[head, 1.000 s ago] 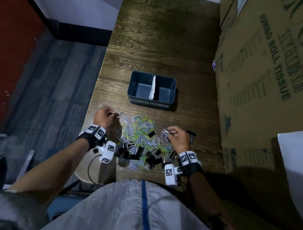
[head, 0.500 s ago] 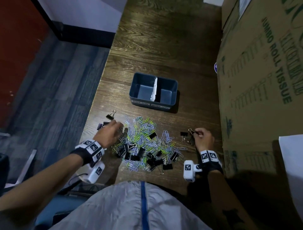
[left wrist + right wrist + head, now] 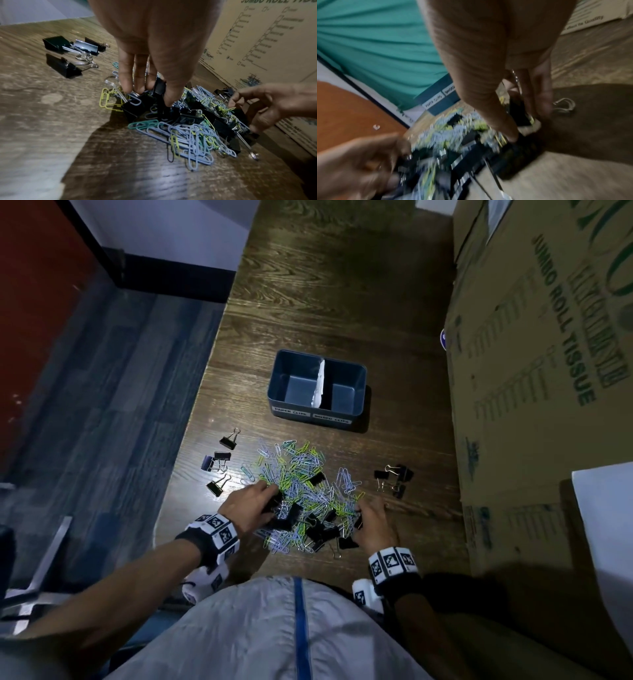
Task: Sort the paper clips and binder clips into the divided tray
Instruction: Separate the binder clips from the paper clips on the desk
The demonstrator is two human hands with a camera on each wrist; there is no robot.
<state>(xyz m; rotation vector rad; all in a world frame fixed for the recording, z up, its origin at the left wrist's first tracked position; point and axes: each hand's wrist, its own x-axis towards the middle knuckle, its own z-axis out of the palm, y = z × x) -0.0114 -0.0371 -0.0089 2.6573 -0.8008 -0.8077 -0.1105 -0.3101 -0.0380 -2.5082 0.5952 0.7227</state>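
While both hands work in the pile, nothing has reached the tray yet. The left hand [image 3: 154,44] reaches down into the near left of the heap, fingers [image 3: 126,81] and thumb closing on a black binder clip [image 3: 160,86]; whether it is fully gripped is hard to say. The right hand [image 3: 373,525] is at the pile's right edge, curled fingers pinching a black binder clip [image 3: 520,115], though that view is blurred.

Between them lies the pile [image 3: 305,494] of blue, green and yellow paper clips with many black binder clips mixed in. Some binder clips sit apart on the table [image 3: 342,285]: a left group [image 3: 219,463] and a right group [image 3: 394,477], each clear of the heap.

Beyond the pile stands the tray [image 3: 284,364], its two compartments split by a white divider [image 3: 320,385], and both look empty. Labels on its front wall are too small to read surely.

I judge the work at an early stage: binder clips are partly pulled out, most remain tangled, and all filling of the tray is left.
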